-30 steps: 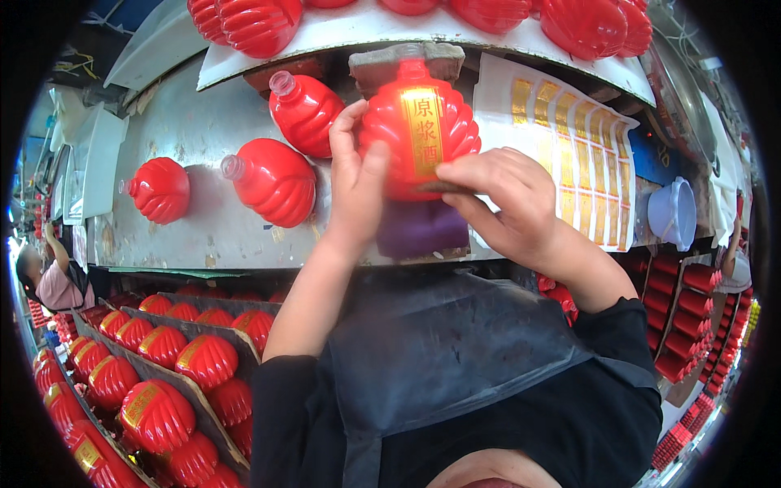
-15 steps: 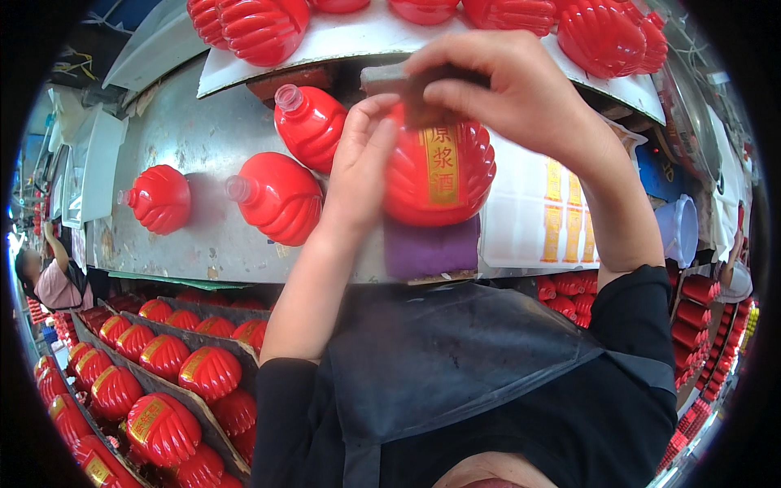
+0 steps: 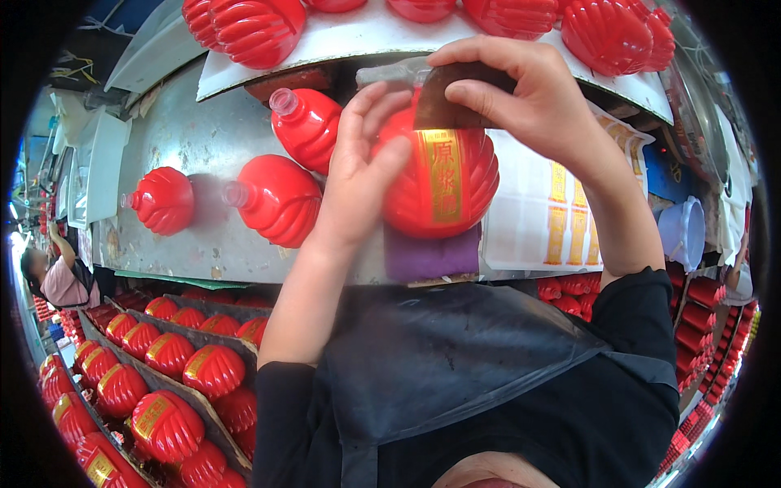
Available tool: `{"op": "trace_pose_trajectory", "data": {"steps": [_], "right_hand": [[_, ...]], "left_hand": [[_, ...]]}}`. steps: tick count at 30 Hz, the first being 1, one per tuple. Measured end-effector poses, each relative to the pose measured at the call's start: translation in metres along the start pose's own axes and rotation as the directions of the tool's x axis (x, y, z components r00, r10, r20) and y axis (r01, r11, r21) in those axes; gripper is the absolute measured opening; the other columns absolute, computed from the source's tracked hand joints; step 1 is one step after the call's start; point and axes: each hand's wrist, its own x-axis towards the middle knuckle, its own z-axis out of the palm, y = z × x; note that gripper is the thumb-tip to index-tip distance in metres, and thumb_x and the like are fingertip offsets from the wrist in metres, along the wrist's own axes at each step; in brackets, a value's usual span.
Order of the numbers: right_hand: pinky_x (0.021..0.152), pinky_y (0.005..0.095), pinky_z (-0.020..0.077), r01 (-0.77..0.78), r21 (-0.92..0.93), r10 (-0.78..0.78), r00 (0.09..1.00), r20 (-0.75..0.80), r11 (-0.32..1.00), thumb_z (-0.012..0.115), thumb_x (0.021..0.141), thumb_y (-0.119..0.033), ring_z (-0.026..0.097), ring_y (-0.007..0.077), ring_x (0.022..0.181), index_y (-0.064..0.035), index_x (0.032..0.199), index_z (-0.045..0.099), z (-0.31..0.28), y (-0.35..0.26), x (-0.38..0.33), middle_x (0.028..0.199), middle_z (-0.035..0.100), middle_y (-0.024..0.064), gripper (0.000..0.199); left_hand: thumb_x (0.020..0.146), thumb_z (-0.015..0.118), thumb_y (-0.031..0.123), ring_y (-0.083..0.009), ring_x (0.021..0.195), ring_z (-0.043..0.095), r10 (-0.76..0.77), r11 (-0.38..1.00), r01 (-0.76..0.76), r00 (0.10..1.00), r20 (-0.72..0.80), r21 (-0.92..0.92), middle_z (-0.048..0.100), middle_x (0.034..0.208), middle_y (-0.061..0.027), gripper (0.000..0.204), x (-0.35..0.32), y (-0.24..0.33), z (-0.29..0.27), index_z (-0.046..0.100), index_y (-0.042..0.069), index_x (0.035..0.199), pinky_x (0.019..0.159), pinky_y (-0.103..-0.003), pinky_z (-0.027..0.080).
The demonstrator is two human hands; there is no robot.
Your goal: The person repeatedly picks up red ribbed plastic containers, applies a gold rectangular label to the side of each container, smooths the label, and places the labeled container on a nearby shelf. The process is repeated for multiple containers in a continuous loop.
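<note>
A glossy red fluted bottle [image 3: 480,179] lies in front of me, partly over a purple cloth [image 3: 431,254], with its neck away from me. A gold label strip [image 3: 444,183] runs down its upper face. My right hand [image 3: 521,93] grips a flat dark brown scraper [image 3: 455,98], whose lower edge is at the top of the label. Against the bottle's left side is my left hand [image 3: 366,150], its fingers apart and its thumb over the red surface. The scraper hides part of the bottle's shoulder.
Left on the metal table [image 3: 154,256] are a standing bottle [image 3: 281,199] and others, without labels in view. A white sheet of gold labels [image 3: 521,228] lies right. More red bottles [image 3: 260,28] fill the raised white board [image 3: 350,37]. Labelled bottles [image 3: 167,427] sit in rows lower left.
My left hand's fingers have loosened and spread from the bottle. The scraper has shifted slightly right and its edge shows sharply. More of the label's top is visible, and the bottle sits slightly lower.
</note>
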Motion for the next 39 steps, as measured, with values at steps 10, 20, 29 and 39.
{"op": "trace_pose_trajectory", "data": {"steps": [10, 20, 29, 39], "right_hand": [[0.077, 0.0358, 0.0595, 0.182, -0.276, -0.211, 0.974, -0.079, 0.944, 0.076, 0.09, -0.005, 0.074, 0.032, 0.09, -0.0035, 0.12, 0.071, 0.011, -0.008, -0.011, 0.105, 0.073, 0.0148, 0.031], [0.078, 0.0318, 0.0609, 0.293, -0.251, -0.356, 0.898, -0.258, 0.923, 0.08, 0.084, 0.005, 0.076, 0.0252, 0.093, -0.0002, 0.119, 0.072, 0.002, -0.011, -0.031, 0.106, 0.075, 0.0121, 0.037], [0.076, 0.0355, 0.0589, 0.04, -0.013, -0.042, 0.903, -0.428, 0.999, 0.08, 0.088, -0.006, 0.075, 0.0319, 0.089, -0.0053, 0.117, 0.073, 0.035, -0.017, -0.059, 0.103, 0.075, 0.0151, 0.03], [0.085, 0.0307, 0.0597, -0.027, 0.467, 0.27, 0.845, -0.462, 0.884, 0.077, 0.091, -0.002, 0.076, 0.0171, 0.097, -0.0012, 0.12, 0.074, 0.034, -0.022, -0.06, 0.107, 0.079, 0.0126, 0.029]], "left_hand": [[0.076, 0.087, 0.024, -0.0287, 0.138, 0.053, -0.016, 0.908, -0.033, 0.993, 0.113, 0.418, 0.054, 0.146, -0.02, 0.092, 0.012, 0.02, -0.003, 0.044, -0.001, 0.153, 0.116, -0.041, 0.043], [0.088, 0.078, 0.013, -0.0184, 0.12, 0.063, -0.142, 0.954, 0.129, 0.989, 0.029, 0.27, 0.067, 0.127, -0.0115, 0.053, 0.015, 0.037, 0.012, 0.057, -0.001, 0.135, 0.105, -0.035, 0.051], [0.103, 0.067, 0.011, -0.016, 0.11, 0.069, -0.064, 0.997, 0.068, 0.992, -0.113, 0.035, 0.074, 0.114, -0.0119, 0.034, 0.007, 0.032, 0.025, 0.062, -0.003, 0.134, 0.1, -0.031, 0.054], [0.105, 0.067, 0.014, -0.017, 0.109, 0.069, 0.057, 0.998, -0.049, 0.957, -0.283, 0.037, 0.073, 0.115, -0.0117, 0.027, -0.031, 0.042, 0.038, 0.065, -0.003, 0.126, 0.098, -0.032, 0.055]]}}
